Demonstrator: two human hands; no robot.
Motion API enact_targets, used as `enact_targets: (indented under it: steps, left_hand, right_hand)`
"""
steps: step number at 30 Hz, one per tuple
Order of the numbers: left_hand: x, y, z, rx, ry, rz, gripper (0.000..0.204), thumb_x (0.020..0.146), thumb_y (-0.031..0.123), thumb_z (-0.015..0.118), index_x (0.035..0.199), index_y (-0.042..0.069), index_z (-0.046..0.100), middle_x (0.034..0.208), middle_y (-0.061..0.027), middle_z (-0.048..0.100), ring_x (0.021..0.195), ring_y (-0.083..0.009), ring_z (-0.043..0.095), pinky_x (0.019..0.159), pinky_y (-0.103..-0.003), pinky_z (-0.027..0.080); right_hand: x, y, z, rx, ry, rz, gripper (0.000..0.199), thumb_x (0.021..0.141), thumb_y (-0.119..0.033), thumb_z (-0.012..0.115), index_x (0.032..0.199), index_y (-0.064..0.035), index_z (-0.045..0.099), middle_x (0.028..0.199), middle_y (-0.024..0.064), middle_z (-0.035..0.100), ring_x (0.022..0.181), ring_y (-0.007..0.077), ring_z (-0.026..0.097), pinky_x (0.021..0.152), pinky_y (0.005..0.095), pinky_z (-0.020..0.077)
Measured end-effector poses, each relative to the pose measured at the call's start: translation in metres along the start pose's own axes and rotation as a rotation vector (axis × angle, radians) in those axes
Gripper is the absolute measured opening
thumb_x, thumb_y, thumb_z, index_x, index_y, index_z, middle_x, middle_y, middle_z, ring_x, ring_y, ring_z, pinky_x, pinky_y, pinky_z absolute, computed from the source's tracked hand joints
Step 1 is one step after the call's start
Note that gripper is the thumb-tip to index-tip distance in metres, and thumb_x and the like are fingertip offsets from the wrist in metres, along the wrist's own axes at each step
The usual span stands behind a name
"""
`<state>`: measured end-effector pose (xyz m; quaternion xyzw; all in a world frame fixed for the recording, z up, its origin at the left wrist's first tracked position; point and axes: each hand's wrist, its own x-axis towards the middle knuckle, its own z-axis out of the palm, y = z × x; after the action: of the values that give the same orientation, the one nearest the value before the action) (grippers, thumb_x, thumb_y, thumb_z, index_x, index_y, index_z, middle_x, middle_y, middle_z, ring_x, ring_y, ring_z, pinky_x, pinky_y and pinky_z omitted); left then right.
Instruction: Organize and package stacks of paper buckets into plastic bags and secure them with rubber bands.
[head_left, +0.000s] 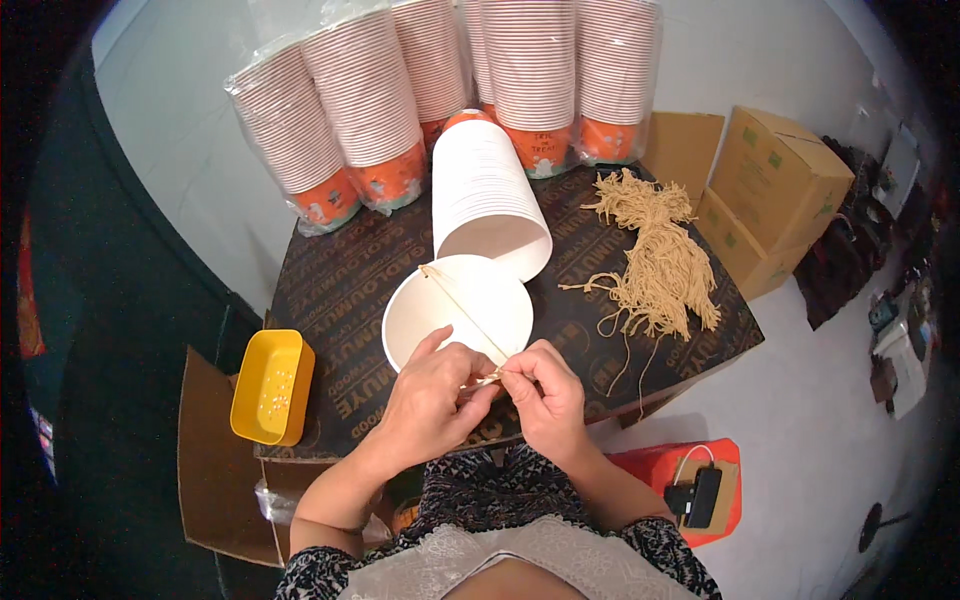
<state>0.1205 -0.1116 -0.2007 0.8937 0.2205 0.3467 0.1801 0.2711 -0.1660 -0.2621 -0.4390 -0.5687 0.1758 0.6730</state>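
Observation:
A white paper bucket (420, 310) lies tipped with its open mouth toward me on the dark table. A tan cord (462, 308) runs across the mouth from the far rim to the near rim. At the near rim my left hand (438, 405) and my right hand (548, 398) meet, both with fingers pinched on the cord's end. The exact knot or loop between the fingertips is too small to make out. Behind this bucket lies a nested stack of white paper buckets (485, 185). A bundle of tan cords (665, 265) rests to the right.
Tall wrapped stacks of orange-bottomed buckets (365, 110) stand along the table's back. A yellow tub (272, 388) with small pale bits sits at the left edge, above an open carton (225, 460). Cardboard boxes (775, 185) stand right; a red stool (725, 490) holds a black device (705, 497).

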Motion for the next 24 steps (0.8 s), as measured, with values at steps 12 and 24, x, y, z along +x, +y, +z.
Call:
enact_targets:
  steps: [12,24]
  left_hand:
    - [0.0,-0.001,-0.001,0.036,-0.015,0.044,0.014,0.079,0.0,0.066,0.081,0.004,0.053,0.073,-0.0093,0.059,0.07,-0.0293,0.062,0.101,-0.051,0.042]
    - [0.004,-0.004,-0.013,0.028,-0.112,0.043,0.011,0.078,-0.002,0.061,0.077,0.004,0.051,0.072,-0.012,0.056,0.072,-0.0342,0.059,0.102,-0.052,0.041]
  right_hand:
    - [0.001,0.0,-0.008,-0.117,0.041,-0.075,0.005,0.088,-0.002,0.062,0.088,-0.0007,0.056,0.08,0.0112,0.052,0.07,0.0241,0.055,0.062,0.033,0.0454]
    - [0.003,0.028,-0.01,-0.229,0.207,-0.094,0.011,0.093,-0.004,0.052,0.083,-0.0012,0.049,0.073,0.01,0.042,0.061,0.0234,0.045,0.055,0.0321,0.0374]
